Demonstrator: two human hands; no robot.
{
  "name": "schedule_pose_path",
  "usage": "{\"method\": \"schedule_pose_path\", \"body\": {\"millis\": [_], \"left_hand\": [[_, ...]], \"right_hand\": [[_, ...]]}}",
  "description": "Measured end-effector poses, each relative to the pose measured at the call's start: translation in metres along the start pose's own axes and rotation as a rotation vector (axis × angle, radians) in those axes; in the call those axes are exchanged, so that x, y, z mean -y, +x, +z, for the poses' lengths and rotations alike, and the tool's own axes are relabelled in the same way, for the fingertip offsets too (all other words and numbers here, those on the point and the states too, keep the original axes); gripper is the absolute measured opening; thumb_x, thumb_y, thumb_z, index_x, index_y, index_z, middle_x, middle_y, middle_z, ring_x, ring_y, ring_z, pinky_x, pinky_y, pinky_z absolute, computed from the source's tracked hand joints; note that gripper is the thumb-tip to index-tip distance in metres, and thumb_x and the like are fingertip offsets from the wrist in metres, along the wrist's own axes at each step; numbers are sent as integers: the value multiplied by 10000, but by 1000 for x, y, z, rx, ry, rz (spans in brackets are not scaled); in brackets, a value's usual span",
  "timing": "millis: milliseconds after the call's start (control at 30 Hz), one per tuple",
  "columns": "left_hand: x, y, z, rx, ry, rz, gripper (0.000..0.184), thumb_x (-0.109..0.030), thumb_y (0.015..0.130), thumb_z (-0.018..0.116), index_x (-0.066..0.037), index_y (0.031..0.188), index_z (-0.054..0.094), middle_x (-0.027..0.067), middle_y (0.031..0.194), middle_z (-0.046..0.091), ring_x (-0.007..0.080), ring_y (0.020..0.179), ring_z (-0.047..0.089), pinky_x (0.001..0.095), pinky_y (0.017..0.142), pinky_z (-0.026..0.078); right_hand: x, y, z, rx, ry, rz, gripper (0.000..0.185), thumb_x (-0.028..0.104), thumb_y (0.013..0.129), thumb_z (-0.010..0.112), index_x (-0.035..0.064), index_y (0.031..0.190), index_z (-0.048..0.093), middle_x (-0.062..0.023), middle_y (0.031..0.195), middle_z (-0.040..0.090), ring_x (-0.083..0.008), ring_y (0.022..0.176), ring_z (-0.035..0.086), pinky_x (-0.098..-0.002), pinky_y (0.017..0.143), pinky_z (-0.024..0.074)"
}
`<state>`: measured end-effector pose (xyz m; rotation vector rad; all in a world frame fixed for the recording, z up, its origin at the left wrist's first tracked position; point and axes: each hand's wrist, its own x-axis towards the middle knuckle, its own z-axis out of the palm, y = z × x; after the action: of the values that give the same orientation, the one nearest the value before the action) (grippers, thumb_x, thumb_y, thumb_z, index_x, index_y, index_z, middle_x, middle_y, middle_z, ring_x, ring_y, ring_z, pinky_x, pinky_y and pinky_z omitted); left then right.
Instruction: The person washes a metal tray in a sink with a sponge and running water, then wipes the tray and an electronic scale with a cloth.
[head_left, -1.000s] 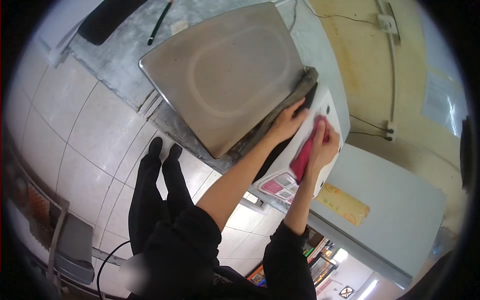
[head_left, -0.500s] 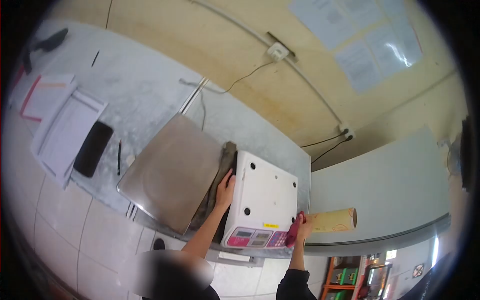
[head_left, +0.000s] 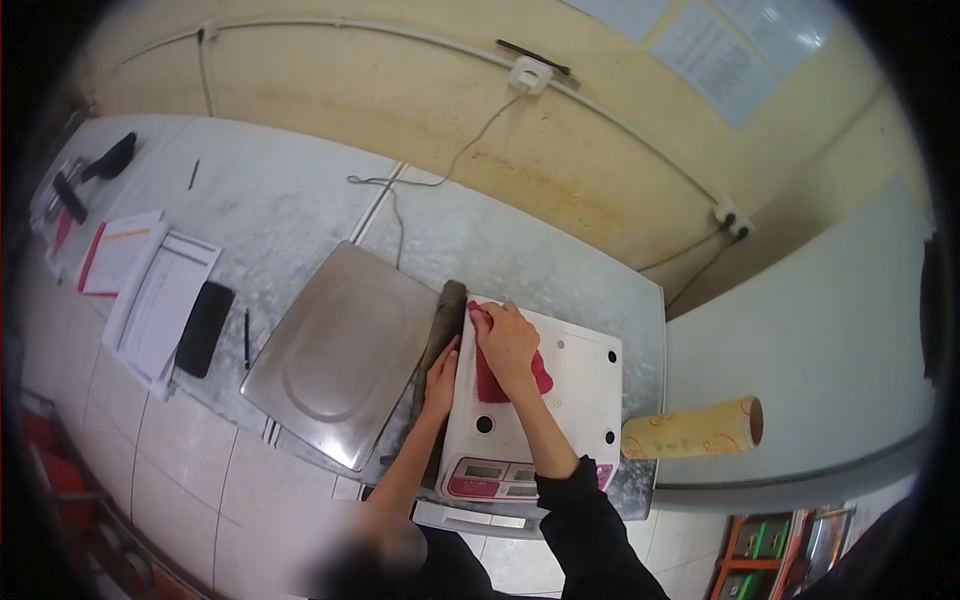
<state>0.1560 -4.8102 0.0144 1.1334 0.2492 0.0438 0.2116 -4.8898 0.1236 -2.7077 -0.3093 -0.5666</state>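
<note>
A white electronic scale lies on the table with its pan off, round black supports showing on top and a pink-edged display panel at the near side. My right hand presses a crumpled red cloth onto its top, near the far left corner. Against the scale's left side rests my left hand, fingers stretched out, beside a long dark grey-brown strip, perhaps folded cloth. The square metal scale pan lies just left of that strip.
A roll of yellowish film lies right of the scale. Farther left are a black phone, a pencil and papers. A cable runs from the wall socket down onto the table.
My right hand, with the red cloth, has moved from the scale's near right corner to its far left part. My left hand stays at the scale's left side. The view has shifted.
</note>
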Motion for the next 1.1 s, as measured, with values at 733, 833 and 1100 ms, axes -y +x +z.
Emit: {"method": "schedule_pose_path", "body": {"millis": [733, 833, 1100], "left_hand": [[37, 9, -18, 97, -152, 14, 456, -302, 956, 277, -40, 1319, 364, 108, 1265, 463, 173, 1169, 418, 305, 989, 328], [8, 1, -10, 309, -384, -68, 495, -360, 962, 232, -34, 1309, 370, 110, 1273, 453, 189, 1168, 424, 315, 997, 325], [11, 3, -4, 132, -147, -133, 505, -394, 951, 269, -33, 1270, 423, 103, 1232, 491, 194, 1090, 493, 301, 930, 390]], "right_hand": [[-17, -41, 1, 118, 148, -451, 263, 254, 815, 519, 141, 1034, 611, -65, 1259, 470, -287, 1201, 376, -458, 959, 300], [-29, -108, -63, 254, 326, -513, 329, 201, 795, 539, 200, 1122, 577, -43, 1333, 411, -281, 1243, 344, -458, 984, 282], [-176, -155, -148, 96, -83, -31, 326, 183, 780, 531, 257, 1091, 594, -60, 1305, 429, -305, 1219, 369, -467, 907, 344]]}}
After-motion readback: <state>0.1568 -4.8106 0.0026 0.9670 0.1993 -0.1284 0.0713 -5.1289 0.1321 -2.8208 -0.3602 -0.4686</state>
